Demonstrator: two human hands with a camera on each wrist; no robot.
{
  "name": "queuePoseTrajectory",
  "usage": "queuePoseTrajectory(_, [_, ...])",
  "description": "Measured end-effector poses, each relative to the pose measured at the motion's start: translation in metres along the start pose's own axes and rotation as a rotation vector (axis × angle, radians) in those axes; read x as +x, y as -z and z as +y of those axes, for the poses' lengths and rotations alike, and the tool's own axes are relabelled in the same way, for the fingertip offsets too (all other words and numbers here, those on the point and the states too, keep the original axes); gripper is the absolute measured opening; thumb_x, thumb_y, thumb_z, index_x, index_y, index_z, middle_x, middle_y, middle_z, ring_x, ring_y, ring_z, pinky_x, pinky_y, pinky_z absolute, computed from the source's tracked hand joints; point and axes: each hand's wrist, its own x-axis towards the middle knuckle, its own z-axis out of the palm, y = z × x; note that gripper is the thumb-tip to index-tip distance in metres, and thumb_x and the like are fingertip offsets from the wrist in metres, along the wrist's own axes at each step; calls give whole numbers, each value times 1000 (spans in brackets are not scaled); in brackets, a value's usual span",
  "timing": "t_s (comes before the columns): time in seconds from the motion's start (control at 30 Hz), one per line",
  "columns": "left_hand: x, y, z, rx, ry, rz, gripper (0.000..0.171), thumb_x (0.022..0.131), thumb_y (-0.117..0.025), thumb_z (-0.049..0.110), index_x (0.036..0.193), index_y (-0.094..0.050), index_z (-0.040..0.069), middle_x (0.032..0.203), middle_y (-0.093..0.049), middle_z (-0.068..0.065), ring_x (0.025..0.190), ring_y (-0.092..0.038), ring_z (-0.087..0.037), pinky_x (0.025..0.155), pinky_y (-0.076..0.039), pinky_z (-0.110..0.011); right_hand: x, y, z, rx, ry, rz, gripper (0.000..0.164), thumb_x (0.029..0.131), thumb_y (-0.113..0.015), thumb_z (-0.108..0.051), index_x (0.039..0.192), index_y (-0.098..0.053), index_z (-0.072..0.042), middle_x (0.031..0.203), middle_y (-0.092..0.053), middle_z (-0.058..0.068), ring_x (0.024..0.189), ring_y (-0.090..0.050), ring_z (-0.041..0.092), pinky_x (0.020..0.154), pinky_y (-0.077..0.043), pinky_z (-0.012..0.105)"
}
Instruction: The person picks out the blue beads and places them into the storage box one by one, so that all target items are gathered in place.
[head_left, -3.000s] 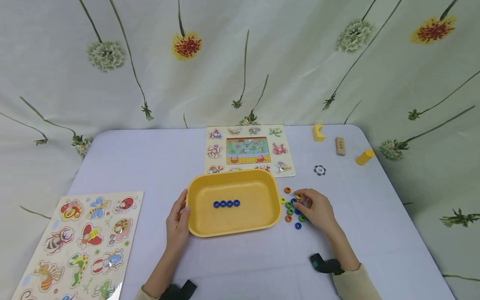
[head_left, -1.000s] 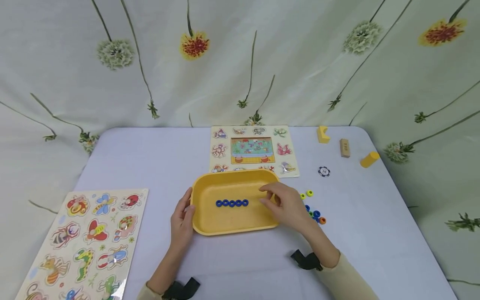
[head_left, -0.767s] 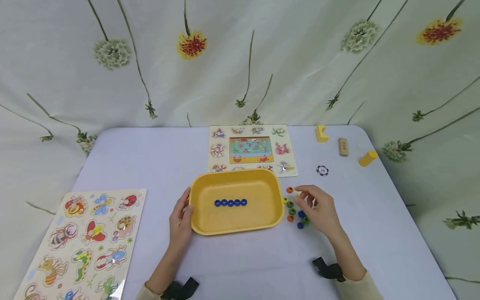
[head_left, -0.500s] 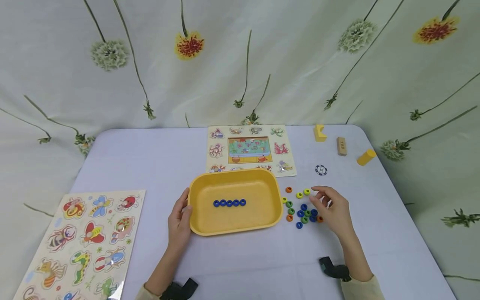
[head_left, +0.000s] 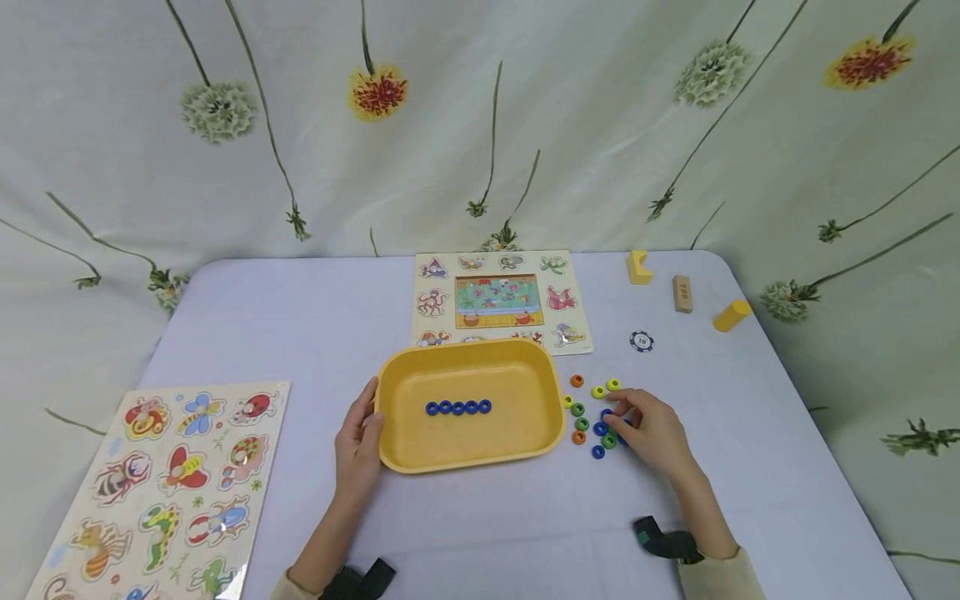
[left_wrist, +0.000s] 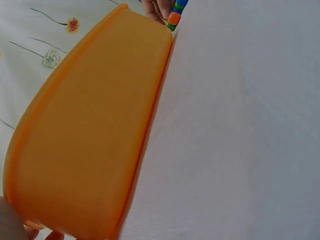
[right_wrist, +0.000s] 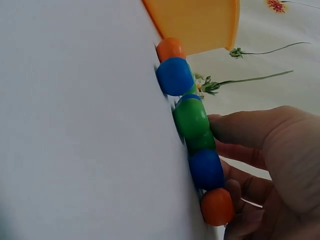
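My left hand (head_left: 358, 442) grips the left end of a yellow tray (head_left: 480, 442), thumb over the rim. Several blue beads (head_left: 459, 403) lie inside in a straight row. To the tray's right, my right hand (head_left: 652, 429) has its thumb and index finger around a blue bead (head_left: 605, 413) among the loose beads; their contact is partly hidden. In the right wrist view, the thumb is behind a green bead (right_wrist: 192, 117), with an orange bead (right_wrist: 217, 207) near the lower fingers. Yellow beads (head_left: 598, 392) lie just beyond the fingertips.
A sea-animal puzzle board (head_left: 562, 298) lies behind the tray, and an insect puzzle board (head_left: 191, 500) at the left. At the back right stand a yellow notched block (head_left: 637, 271), a wooden block (head_left: 682, 294), a yellow cylinder (head_left: 731, 316) and a poker chip (head_left: 641, 341).
The row in the tray has gained a blue bead at its right end. My right hand went over the tray, came back right, then moved left and down onto the loose beads. My left hand stayed.
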Motion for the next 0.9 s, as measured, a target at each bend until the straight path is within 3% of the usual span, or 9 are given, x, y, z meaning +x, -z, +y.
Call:
queuePoseTrajectory(0.27, [0,0,1,12,-8,3,45,90,-37,-1,134,-39,7,132,-43,-14,100,-48,-27,70,-48,-15,3,-5,-2,-31,-24,-23,20,77,-67,-27,93,-66,-16,73,-53,-5,59,-41,11,51,-33,23])
queuePoseTrajectory(0.43, [0,0,2,7,1,-3,44,90,-37,-1,134,-38,6,133,-42,-14,101,-47,-29,71,-48,-16,7,0,-10,-45,-15,22,19,78,-66,-27,92,-66,-14,72,-53,-5,58,-40,11,49,-32,22])
queuePoseTrajectory(0.67, [0,2,4,-4,20,10,45,90,-36,-2,134,-39,6,133,-42,-14,100,-47,-29,70,-48,-16,28,11,-53,20,184,102,19,78,-66,-29,92,-66,-17,72,-51,-9,56,-36,7,46,-29,21])
queuePoseTrajectory(0.9, [0,1,3,-15,32,-2,45,90,-37,-1,134,-38,7,133,-43,-13,101,-47,-31,72,-49,-17,46,-11,-104,-4,334,-56,16,79,-65,-32,91,-66,-21,76,-52,-13,58,-39,4,49,-33,19])
